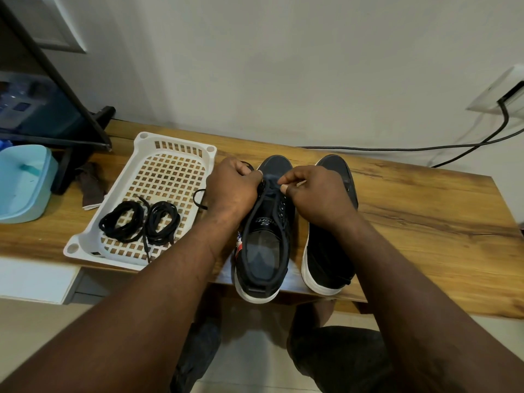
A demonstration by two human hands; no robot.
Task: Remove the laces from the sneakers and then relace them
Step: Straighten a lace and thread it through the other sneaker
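**Two sneakers, three laces, two hands busy**

Counted two dark sneakers with white soles, stood side by side on the wooden worktop [425,211], toes toward the wall and heels over the near edge. Counted three black laces. Found two of them wound up as a first coil [122,222] and a second coil [163,222], lying next to each other in one white lattice basket [82,236] left of the shoes. Found the third, a loose lace [200,200], looping out from under the left hand [232,185].

Saw that left hand clenched round the loose lace, over the toe end of the left sneaker [263,236]. Saw the right hand [314,191] with thumb and forefinger pinched together at the front eyelets of the same shoe. Could not make out the thing pinched. Noted the right sneaker [331,245] partly covered by the right forearm.

Read a large "S" on the left sneaker's tongue label. Could not read the smaller word beside it, too blurred. Glimpsed a red, white and blue tag on that shoe's side, mostly hidden by the left wrist.

Also noted one pale blue tub [22,182] cut off at the left edge, one brown cloth [90,185], and one black cable [397,148] running to a wall socket [502,92] cut off at the right edge.
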